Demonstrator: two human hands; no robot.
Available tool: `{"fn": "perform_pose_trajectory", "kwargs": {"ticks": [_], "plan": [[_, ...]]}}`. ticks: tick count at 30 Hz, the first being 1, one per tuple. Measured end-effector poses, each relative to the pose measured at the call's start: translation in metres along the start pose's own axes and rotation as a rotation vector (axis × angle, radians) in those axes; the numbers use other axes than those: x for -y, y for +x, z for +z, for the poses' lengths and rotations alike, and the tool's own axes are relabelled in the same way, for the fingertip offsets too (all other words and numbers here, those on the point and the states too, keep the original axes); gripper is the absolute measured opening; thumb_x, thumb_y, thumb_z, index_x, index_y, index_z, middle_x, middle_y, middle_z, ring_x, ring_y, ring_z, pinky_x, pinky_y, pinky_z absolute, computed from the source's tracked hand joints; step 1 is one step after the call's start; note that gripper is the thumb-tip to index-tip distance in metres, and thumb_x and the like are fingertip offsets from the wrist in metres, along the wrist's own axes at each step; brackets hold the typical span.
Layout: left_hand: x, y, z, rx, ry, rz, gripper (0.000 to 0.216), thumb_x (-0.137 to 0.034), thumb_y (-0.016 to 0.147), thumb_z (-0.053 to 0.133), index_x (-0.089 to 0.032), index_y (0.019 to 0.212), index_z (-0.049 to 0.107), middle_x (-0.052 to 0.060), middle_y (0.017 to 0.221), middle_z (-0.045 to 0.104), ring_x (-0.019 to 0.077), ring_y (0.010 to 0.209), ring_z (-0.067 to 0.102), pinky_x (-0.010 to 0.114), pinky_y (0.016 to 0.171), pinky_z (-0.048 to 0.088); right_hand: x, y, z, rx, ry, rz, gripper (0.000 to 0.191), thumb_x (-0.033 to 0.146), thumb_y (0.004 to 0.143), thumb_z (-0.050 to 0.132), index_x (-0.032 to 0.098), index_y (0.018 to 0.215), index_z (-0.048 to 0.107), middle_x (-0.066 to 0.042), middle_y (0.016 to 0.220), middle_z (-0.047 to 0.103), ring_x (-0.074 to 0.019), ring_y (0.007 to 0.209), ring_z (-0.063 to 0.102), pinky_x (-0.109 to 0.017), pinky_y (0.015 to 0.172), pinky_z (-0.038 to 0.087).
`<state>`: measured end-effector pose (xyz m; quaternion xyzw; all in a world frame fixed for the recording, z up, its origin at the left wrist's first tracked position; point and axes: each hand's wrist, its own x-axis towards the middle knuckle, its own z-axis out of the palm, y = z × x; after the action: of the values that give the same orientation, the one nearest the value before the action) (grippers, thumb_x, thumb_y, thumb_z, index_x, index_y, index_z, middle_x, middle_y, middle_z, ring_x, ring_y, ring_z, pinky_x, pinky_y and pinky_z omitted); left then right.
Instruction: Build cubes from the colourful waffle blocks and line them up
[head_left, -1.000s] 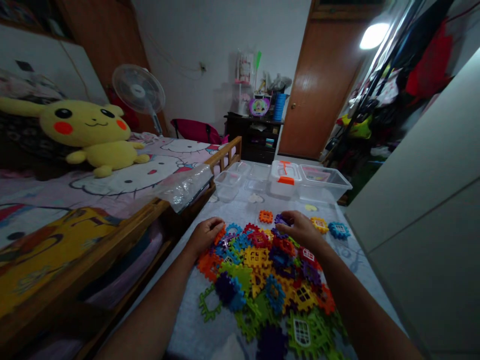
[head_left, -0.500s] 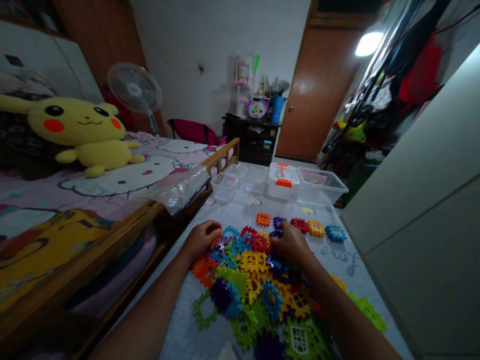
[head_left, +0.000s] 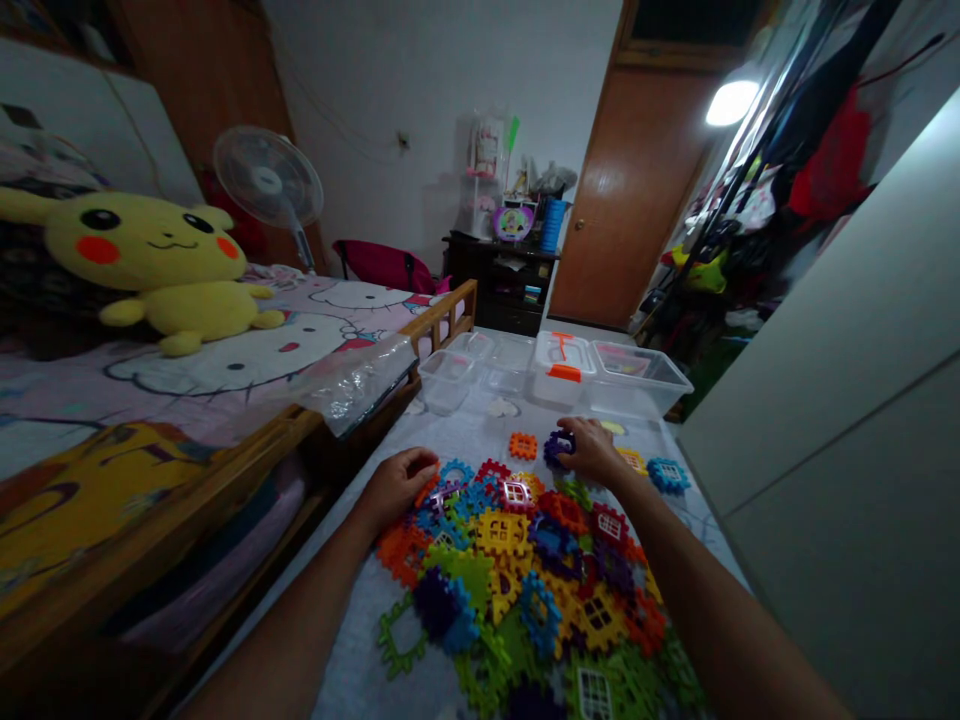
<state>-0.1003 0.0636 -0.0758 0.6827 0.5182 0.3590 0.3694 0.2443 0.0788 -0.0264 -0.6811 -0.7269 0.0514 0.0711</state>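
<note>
The right hand (head_left: 598, 452) is pinching a purple piece (head_left: 555, 450), best kept level, while the left hand (head_left: 397, 487) is resting by an orange piece (head_left: 428, 489), its grip impossible to tell.

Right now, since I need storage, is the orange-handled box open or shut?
Shut: the box has its lid on top.

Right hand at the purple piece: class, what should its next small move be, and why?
Probably the right hand should let go of the purple piece: it appears to rest on the cloth beside the lone orange piece, beyond the pile.
</note>
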Motion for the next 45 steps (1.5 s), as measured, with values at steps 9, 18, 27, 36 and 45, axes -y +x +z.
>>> {"fn": "perform_pose_trajectory", "kwargs": {"ticks": [9,18,27,36,45], "plan": [[0.003,0.001,0.000,0.011,0.015,0.010,0.030,-0.044,0.079,0.058,-0.018,0.091,0.066,0.004,0.089,0.071,0.0220,0.085,0.067,0.031,0.079,0.051,-0.003,0.002,0.014,0.088,-0.010,-0.021,0.058,0.031,0.070,0.069,0.023,0.126,0.055,-0.008,0.124,0.063,-0.0307,0.115,0.049,-0.038,0.088,0.035],[-0.002,0.000,-0.002,-0.008,0.018,0.001,0.032,-0.045,0.074,0.061,-0.018,0.090,0.068,0.004,0.087,0.073,0.0229,0.084,0.067,0.032,0.077,0.052,0.007,-0.013,-0.004,0.032,0.026,-0.011,0.061,0.031,0.073,0.070,0.020,0.130,0.052,-0.012,0.131,0.058,-0.0312,0.121,0.046,-0.042,0.095,0.035],[0.000,0.001,-0.001,0.001,-0.007,-0.011,0.034,-0.045,0.073,0.062,-0.016,0.090,0.068,0.006,0.090,0.072,0.0231,0.086,0.067,0.032,0.081,0.051,0.032,-0.107,-0.029,0.151,0.365,-0.201,0.035,0.035,0.083,0.062,0.019,0.115,0.061,-0.009,0.115,0.065,-0.0227,0.106,0.059,-0.035,0.091,0.045],[0.002,0.000,-0.002,-0.013,0.009,0.003,0.033,-0.045,0.074,0.061,-0.018,0.090,0.068,0.005,0.088,0.072,0.0227,0.084,0.067,0.033,0.079,0.051,0.055,-0.126,-0.007,0.096,0.345,-0.223,0.047,0.027,0.076,0.067,0.018,0.120,0.057,-0.013,0.123,0.059,-0.0272,0.115,0.052,-0.041,0.100,0.040],[0.001,0.000,-0.002,-0.017,0.011,0.011,0.031,-0.045,0.073,0.061,-0.018,0.088,0.069,0.005,0.087,0.073,0.0235,0.085,0.067,0.033,0.080,0.051,0.043,-0.132,-0.003,0.106,0.419,-0.272,0.054,0.018,0.071,0.060,0.022,0.124,0.054,-0.010,0.130,0.052,-0.0254,0.122,0.047,-0.042,0.106,0.036]]}}
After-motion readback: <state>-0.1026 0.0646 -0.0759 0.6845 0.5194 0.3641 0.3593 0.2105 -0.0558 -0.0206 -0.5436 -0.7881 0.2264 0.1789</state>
